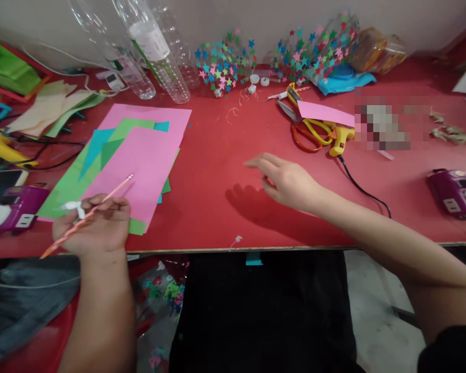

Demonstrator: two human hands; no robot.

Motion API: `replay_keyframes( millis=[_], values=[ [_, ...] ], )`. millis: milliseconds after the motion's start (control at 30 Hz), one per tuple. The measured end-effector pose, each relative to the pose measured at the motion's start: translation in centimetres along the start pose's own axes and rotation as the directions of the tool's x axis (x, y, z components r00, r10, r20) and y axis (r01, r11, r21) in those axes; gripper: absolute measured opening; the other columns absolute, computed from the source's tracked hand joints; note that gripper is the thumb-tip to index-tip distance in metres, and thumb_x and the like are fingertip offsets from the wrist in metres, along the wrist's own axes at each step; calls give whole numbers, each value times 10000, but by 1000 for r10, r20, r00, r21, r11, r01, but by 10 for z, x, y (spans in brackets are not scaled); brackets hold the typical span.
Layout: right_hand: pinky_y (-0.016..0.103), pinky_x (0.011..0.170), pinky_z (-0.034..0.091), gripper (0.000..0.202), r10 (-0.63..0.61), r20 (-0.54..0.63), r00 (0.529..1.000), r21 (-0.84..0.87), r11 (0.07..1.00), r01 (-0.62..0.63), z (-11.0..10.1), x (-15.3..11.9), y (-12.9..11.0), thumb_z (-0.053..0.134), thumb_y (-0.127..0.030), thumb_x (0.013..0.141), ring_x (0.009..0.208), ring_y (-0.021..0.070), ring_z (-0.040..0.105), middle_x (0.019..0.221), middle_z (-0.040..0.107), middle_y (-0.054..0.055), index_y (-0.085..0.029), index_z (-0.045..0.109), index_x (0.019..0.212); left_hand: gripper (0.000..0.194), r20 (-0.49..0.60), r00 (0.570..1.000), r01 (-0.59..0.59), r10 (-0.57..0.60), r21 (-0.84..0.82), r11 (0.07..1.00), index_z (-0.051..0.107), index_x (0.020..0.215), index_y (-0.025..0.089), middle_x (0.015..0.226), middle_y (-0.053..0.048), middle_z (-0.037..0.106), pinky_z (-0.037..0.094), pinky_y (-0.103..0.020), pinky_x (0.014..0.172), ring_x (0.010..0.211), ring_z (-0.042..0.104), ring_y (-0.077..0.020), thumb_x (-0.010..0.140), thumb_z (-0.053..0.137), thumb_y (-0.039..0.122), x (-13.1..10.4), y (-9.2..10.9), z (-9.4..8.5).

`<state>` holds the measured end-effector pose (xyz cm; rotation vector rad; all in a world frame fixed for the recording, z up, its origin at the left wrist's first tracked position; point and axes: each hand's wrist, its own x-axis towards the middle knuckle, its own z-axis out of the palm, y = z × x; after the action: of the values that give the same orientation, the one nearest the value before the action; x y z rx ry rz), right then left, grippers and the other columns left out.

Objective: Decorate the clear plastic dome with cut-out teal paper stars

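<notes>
My left hand is turned palm up at the table's front left, its fingers curled round a thin orange-and-white stick. A small white piece shows beside its thumb. Just behind that hand lies a stack of coloured sheets, with a pink sheet on top and green sheets and blue ones under it. Over the middle of the red table hangs my right hand, palm down, fingers apart, holding nothing. Its shadow falls on the table beside it.
Plastic bottles and star-covered clear bottles line the wall. Scissors, a yellow glue gun with a black cable, and a pink strip lie back right. Purple power sockets sit at the right, another at the left.
</notes>
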<state>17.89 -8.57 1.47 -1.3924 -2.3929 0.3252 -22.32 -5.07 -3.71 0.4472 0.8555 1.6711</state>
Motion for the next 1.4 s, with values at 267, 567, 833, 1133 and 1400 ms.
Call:
replay_keyframes(
  millis=[267, 567, 833, 1133, 1400],
  values=[
    [294, 531, 181, 380, 32, 163, 986, -167, 986, -4, 3, -17, -18, 377, -321, 1002, 519, 137, 450, 604, 619, 43, -147, 677, 846, 221, -105, 992, -62, 63, 17, 998, 427, 684, 177, 666, 42, 531, 525, -255, 685, 565, 510, -58, 500, 526, 248, 2, -2, 3],
    [279, 696, 435, 238, 2, 91, 996, 84, 996, -9, -3, -39, -11, 453, -135, 924, 792, 172, 629, 903, 705, 99, -128, 689, 950, 269, -41, 999, -33, 36, 84, 996, 427, 689, 174, 666, 35, 504, 528, -254, 693, 581, 532, -71, 449, 527, 242, 6, -2, 0],
    [365, 793, 563, 307, -157, 479, 864, 78, 988, 136, 99, -106, -88, 551, -118, 867, 980, 255, 681, 1160, 696, 167, -113, 675, 1148, 248, -65, 998, -11, 15, 69, 998, 452, 662, 161, 656, 20, 525, 519, -258, 704, 600, 525, -81, 439, 535, 231, 1, -3, 5],
    [441, 936, 582, 569, 188, 294, 937, -26, 982, -189, 164, -85, -74, 346, 13, 900, 1012, 229, 696, 1154, 739, 26, -282, 588, 1323, 239, 8, 1000, -28, 27, 109, 994, 485, 675, 165, 708, 16, 502, 496, -308, 710, 638, 493, -107, 470, 575, 249, 2, -3, -2],
    [320, 436, 510, 199, -251, 344, 905, 184, 963, 197, 149, -67, -155, 505, -245, 920, 638, 227, 691, 804, 716, 85, -108, 623, 1004, 230, -51, 999, -1, 5, 72, 997, 475, 647, 159, 693, 10, 521, 485, -296, 705, 623, 485, -98, 450, 571, 231, 0, -5, 5]
  ],
)
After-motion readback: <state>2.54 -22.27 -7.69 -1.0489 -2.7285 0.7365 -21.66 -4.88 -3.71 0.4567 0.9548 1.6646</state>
